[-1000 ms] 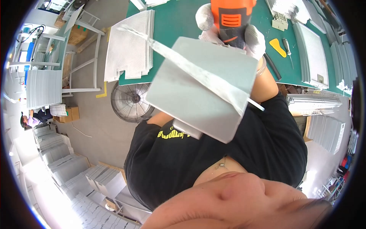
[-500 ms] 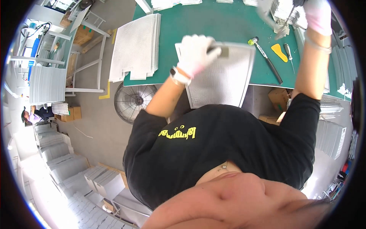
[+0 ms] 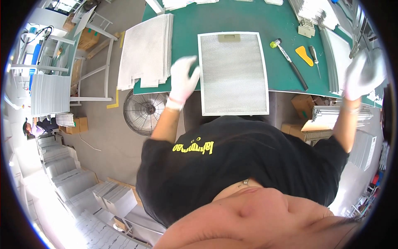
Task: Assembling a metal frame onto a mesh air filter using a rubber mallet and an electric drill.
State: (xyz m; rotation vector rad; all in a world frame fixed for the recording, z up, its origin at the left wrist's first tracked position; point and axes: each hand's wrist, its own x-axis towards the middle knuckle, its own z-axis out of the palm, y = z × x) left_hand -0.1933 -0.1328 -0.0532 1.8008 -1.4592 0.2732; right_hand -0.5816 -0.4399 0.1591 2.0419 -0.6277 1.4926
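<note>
A silver mesh filter panel [image 3: 234, 74] with a pale frame lies in front of me, its near end over the table's front edge. A beige latch plate [image 3: 229, 37] sits at its far end. Just left of the panel hovers my left hand [image 3: 183, 79] in a white glove, thumb and fingers apart, holding nothing. My right hand [image 3: 365, 76], also gloved, is at the far right beside thin pale frame strips [image 3: 338, 58]. Motion smears its fingers, so I cannot make out whether it holds anything.
On the green table [image 3: 186, 25] lie a mallet [image 3: 290, 62], a yellow scraper [image 3: 304, 55] and a screwdriver [image 3: 314, 60]. Stacked mesh sheets [image 3: 145, 52] overhang the left front edge. Small beige parts [image 3: 306, 29] lie far right. A floor fan [image 3: 148, 110] stands below left.
My left hand has left the panel's far end and moved left and nearer. The panel now lies straighter, farther over the table. My right hand has come down from the far right corner.
</note>
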